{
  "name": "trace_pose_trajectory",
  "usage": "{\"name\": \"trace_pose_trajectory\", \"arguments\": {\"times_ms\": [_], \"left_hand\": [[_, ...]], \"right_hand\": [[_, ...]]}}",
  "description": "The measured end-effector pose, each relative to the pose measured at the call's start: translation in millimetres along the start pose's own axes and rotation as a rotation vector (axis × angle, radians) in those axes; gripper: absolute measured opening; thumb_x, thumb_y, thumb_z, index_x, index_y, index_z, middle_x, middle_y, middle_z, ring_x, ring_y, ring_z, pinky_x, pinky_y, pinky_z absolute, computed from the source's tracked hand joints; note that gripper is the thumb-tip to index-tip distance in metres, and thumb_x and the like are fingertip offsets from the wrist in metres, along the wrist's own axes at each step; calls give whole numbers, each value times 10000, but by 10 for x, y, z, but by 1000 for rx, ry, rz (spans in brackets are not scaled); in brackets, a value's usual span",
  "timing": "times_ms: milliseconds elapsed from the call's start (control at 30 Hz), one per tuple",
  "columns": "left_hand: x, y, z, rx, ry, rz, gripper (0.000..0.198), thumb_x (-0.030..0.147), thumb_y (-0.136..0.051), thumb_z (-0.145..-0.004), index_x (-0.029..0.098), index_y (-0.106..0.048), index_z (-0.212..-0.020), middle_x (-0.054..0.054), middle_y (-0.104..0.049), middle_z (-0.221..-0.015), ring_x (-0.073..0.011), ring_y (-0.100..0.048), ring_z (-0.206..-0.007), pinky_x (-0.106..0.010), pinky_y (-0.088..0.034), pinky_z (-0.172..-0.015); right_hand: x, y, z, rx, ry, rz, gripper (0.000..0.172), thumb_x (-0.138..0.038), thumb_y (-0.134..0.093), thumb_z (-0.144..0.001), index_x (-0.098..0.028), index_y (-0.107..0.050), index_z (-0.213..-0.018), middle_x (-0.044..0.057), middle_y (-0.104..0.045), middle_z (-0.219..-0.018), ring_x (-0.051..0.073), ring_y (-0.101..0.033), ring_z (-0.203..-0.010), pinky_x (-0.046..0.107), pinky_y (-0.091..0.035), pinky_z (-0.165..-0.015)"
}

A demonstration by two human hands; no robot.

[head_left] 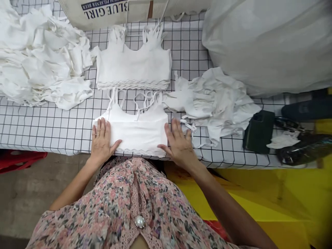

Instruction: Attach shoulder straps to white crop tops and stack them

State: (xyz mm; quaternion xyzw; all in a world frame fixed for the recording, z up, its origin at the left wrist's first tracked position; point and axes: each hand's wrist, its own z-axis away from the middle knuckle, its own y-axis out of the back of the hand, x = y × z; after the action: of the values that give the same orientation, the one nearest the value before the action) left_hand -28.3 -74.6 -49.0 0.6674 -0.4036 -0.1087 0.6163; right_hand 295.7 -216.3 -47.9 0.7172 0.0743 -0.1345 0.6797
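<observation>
In front of me a white strappy bra top [137,133] lies flat near the table's front edge, its thin straps pointing away from me. My left hand [101,138] rests on its left side, fingers stretched out flat. At the opposite side my right hand [178,141] lies with fingers spread, its thumb and fingers touching the garment's right edge. Just behind is a neat stack of similar white tops [133,67], with wavy lower edges layered together. A loose heap of white garments [215,100] lies to the right, close to my right hand.
A large crumpled pile of white garments [38,58] covers the left of the checked tablecloth [52,129]. Behind stand a cardboard box [103,15] and a big white bag [267,45]. At right lie a dark phone [259,131] and a black plastic bag [303,150].
</observation>
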Motion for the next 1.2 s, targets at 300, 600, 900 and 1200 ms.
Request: {"name": "trace_pose_trajectory", "arguments": {"times_ms": [300,600,900,1200], "left_hand": [[464,-291,-396,-123,-250,-21,862,509,-505,-1103,131,-80,-1750,-232,-294,-1771,-358,-188,-1702,-639,-256,-1379],[499,-274,-369,-167,-271,-6,762,537,-497,-1098,220,-226,-1736,-127,-306,-1792,-366,-190,-1703,-644,-235,-1385],[483,-244,-396,-170,-280,7,809,540,-524,-1090,219,-171,-1743,-149,-294,-1792,-389,-217,-1694,-667,-261,-1369],[644,-351,-382,-192,-272,55,675,333,-373,-1137,138,-144,-1741,-191,-247,-1798,-300,-142,-1716,-583,-242,-1403]], "right_hand": [[354,114,-1800,277,123,55,358,-329,-455,-1027,-201,-784,-1090,161,-755,-1097,402,-573,-1211,857,-275,-1164],[702,-161,-1893,420,4,-181,357,-487,-459,-1056,-296,-745,-962,98,-782,-906,305,-557,-1030,718,-326,-1094],[659,-15,-1868,212,-114,-165,299,-417,-561,-1024,-217,-783,-1028,129,-778,-1002,386,-613,-1156,834,-280,-1151],[-481,155,-860,110,101,-113,633,-411,-252,-1126,-258,-256,-1741,109,-359,-1764,294,-324,-1659,668,-280,-1336]]}}
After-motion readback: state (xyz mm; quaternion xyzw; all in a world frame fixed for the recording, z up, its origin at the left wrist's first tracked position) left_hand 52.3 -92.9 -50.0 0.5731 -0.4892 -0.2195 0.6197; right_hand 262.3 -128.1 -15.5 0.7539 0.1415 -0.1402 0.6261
